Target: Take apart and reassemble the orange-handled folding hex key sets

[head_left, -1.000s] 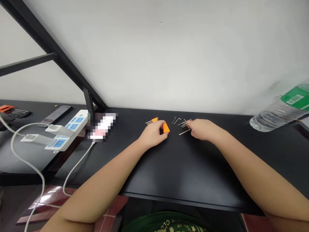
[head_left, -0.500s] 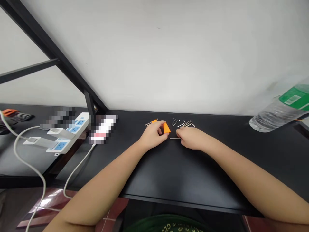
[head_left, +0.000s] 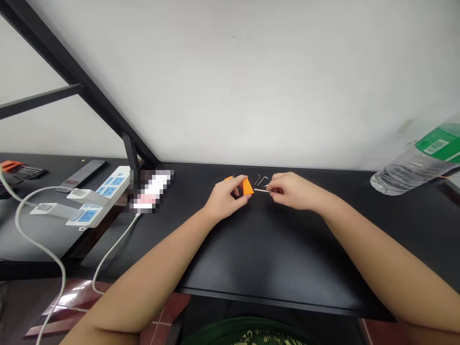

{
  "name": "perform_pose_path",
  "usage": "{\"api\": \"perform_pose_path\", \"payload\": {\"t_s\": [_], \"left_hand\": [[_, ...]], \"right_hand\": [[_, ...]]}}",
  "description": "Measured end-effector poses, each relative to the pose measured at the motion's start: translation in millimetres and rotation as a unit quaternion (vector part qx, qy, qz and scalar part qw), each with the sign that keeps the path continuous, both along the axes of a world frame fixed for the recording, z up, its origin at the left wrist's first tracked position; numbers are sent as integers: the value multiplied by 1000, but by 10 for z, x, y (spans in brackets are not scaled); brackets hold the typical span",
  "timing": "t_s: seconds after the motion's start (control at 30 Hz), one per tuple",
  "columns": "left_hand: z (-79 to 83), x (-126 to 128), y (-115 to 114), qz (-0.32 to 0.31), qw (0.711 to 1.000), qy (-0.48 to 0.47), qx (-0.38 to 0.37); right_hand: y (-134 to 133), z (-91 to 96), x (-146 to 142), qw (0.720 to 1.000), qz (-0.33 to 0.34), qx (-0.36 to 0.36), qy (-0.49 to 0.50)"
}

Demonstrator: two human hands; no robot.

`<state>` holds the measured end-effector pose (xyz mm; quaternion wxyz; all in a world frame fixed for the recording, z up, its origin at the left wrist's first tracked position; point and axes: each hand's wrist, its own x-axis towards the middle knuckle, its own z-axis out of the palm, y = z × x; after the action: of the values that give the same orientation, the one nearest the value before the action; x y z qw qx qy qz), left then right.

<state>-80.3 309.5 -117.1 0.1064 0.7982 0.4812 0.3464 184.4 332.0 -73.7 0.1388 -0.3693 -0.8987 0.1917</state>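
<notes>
My left hand (head_left: 227, 197) is closed on an orange wedge-shaped holder (head_left: 247, 187), its flat face turned toward my right hand. Between the fingertips of my right hand (head_left: 287, 190) is a hex key (head_left: 262, 190); its long silver end points left and comes close to the lower corner of the holder, though I cannot tell if they touch. Behind the gap between my hands lie some small L-shaped hex keys (head_left: 261, 180). Another orange piece (head_left: 229, 178) shows just behind my left hand, mostly covered by it.
On the left stand a white power strip (head_left: 104, 191) with chargers and cables, a lit phone (head_left: 154, 189) and a dark phone (head_left: 84, 173). An orange tool set (head_left: 21, 168) lies at the far left. A water bottle (head_left: 402, 172) lies tilted at the right.
My right hand has lifted the hex key off the tabletop and brought its end up toward the orange holder. My left hand stays nearly in place.
</notes>
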Motion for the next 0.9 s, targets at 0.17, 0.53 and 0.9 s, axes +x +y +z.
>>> {"api": "perform_pose_path", "payload": {"t_s": [0.17, 0.53, 0.9], "left_hand": [[9, 2, -11, -1, 1000, 3, 10], [10, 14, -28, -11, 1000, 5, 24], [12, 13, -24, 0, 999, 16, 31]], "right_hand": [[-47, 6, -50, 1000, 30, 4, -2], [-75, 76, 29, 999, 16, 43, -27], [-299, 105, -71, 964, -22, 223, -144]]}}
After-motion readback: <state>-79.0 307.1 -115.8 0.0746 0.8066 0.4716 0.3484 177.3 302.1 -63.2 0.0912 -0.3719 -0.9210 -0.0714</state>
